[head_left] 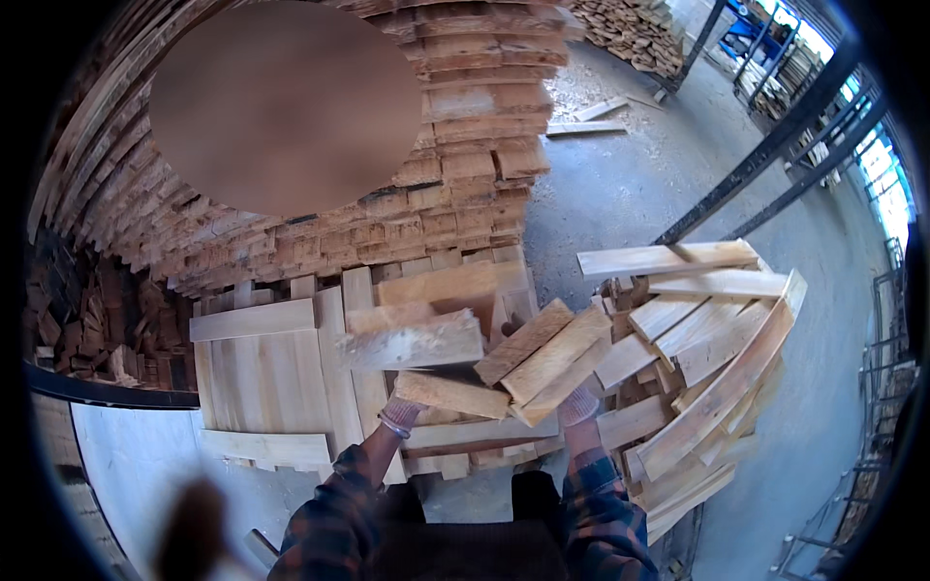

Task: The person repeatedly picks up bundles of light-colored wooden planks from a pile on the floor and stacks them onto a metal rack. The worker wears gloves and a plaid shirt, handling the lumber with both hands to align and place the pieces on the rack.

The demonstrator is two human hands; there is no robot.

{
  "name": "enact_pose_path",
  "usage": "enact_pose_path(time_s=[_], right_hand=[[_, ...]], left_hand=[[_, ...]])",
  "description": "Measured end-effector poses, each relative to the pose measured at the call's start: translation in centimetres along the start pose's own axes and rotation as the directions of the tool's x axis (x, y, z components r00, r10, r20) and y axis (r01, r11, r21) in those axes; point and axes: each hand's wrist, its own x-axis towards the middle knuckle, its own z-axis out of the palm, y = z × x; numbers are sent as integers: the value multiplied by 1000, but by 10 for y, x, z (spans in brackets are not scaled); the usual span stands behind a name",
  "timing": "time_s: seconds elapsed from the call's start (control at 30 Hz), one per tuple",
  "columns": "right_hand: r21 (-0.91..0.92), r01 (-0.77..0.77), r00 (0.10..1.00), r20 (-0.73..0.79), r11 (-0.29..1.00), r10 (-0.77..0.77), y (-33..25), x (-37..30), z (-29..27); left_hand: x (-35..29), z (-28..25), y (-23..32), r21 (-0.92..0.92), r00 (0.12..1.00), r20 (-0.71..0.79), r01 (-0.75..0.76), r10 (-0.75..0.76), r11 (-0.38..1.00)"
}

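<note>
My left hand (400, 412), in a light knitted glove with a pale band at the wrist, grips the end of a short wooden board (451, 395). Similarly gloved, my right hand (579, 407) grips the lower end of a pair of short boards (560, 362) that lean up to the left. Most fingers of both hands are hidden behind the wood. Between and above the hands, a rough pale board (412, 342) looks smeared by motion. Beneath lies a layer of flat planks (262, 378), with crosswise boards on top.
A high stack of boards (465, 136) rises ahead, partly covered by a blurred oval. At right stands a heap of loose planks (717, 339), near slanting dark metal posts (775, 145). Wood scraps (116, 329) fill a dark bin at left. Offcuts (586, 128) lie on the floor.
</note>
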Motion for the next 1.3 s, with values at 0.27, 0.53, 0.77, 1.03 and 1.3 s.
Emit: enact_pose_path(time_s=[0.27,0.53,0.77,1.03,1.3], right_hand=[[-176,-75,995,57,982,86,21,31,-13],[-724,-418,896,-427,549,121,111,27,-18],[-817,-458,872,-489,350,0,116,30,-21],[-883,-468,877,-459,-39,-141,93,39,6],[-866,-485,873,-473,-118,-118,99,46,6]], left_hand=[[-10,-2,30,-186,997,-50,43,-53,982],[-45,39,-121,-280,810,-301,430,-503,859],[-33,101,-104,230,743,-615,491,-265,840],[-13,104,-52,359,783,-516,565,-346,743],[-41,48,-135,393,749,-663,376,-25,839]])
